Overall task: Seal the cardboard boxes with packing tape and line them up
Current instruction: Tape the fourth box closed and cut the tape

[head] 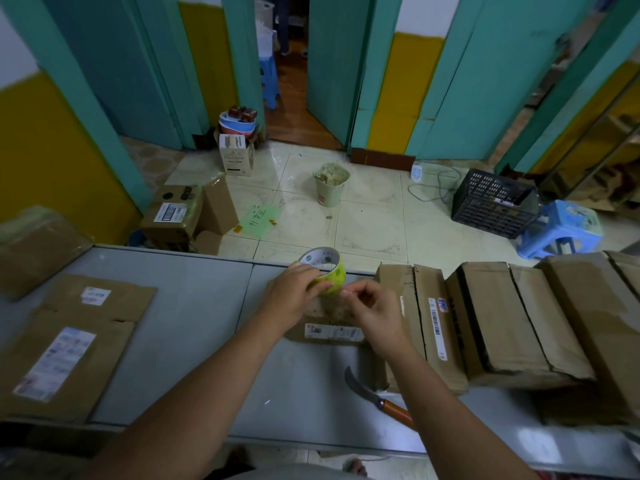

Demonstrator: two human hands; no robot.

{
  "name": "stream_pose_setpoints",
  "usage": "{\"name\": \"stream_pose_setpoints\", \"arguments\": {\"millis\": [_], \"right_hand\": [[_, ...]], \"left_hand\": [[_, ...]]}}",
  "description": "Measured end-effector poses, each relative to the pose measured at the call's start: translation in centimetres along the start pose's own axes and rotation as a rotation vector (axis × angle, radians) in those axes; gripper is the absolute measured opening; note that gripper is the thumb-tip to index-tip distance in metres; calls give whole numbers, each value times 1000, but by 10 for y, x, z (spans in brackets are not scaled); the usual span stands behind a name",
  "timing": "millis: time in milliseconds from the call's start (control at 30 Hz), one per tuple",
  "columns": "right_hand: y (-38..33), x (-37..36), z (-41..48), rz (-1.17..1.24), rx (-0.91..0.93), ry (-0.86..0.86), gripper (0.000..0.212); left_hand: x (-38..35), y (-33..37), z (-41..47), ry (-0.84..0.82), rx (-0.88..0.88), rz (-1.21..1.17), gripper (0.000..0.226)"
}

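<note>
Green tape sits in your left hand, raised over the table, its core tilted so the hole faces up and away from you. The fingers curl over the roll's near side and grip it. Your right hand, just beside the left, is nearly closed: thumb and forefinger pinch at the roll's right rim, the other fingers loosely curled. Whether a loose tape end lies between them is too small to tell. Directly under both hands lies a small box, long axis left to right, label toward you. Right of your right hand, more boxes stand side by side, touching. A knife lies beneath that wrist.
</note>
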State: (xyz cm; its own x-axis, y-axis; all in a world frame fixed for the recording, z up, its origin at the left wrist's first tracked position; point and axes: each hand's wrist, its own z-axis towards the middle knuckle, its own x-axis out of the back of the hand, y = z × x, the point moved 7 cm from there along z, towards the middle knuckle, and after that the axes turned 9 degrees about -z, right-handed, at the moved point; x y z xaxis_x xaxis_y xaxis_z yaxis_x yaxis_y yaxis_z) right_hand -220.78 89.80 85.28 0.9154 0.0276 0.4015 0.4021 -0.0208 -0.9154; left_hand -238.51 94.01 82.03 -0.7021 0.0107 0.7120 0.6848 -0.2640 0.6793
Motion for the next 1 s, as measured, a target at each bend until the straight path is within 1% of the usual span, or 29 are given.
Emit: {"name": "stream_pose_setpoints", "arguments": {"millis": [67,133,200,267,367,533,600,633,700,767,833,900,933,1000], "right_hand": [[-1,1,1,33,-11,17,7],[-1,2,1,57,-30,45,8],[2,5,3,95,-61,79,9],[6,7,5,138,-95,102,10],[12,8,7,216,-145,129,11],[14,7,5,227,-140,63,16],[16,6,2,215,-134,42,16],[18,5,1,217,-137,34,15],[25,4,2,257,-160,33,13],[33,5,5,331,-209,56,9],[39,6,10,404,-252,66,6],[43,6,14,402,-272,67,6],[45,6,16,401,-287,70,7],[52,7,18,447,-345,89,8]], "left_hand": [[2,-1,6,-119,-29,26,37],[3,-5,8,-229,-56,36,36],[5,-9,7,-293,-88,23,29],[9,-12,7,-314,-130,-8,23],[19,-10,9,-283,-184,-39,19],[39,0,18,-104,-235,66,30],[47,-2,22,-45,-160,56,35],[51,-5,25,-35,-84,65,42],[56,-11,30,-32,37,162,62],[60,-9,34,-31,58,238,78],[63,-4,35,-46,29,170,82],[64,-6,35,-106,-2,-31,79],[65,-7,34,-151,-1,-151,76],[66,-9,32,-223,-4,-349,62]]}}
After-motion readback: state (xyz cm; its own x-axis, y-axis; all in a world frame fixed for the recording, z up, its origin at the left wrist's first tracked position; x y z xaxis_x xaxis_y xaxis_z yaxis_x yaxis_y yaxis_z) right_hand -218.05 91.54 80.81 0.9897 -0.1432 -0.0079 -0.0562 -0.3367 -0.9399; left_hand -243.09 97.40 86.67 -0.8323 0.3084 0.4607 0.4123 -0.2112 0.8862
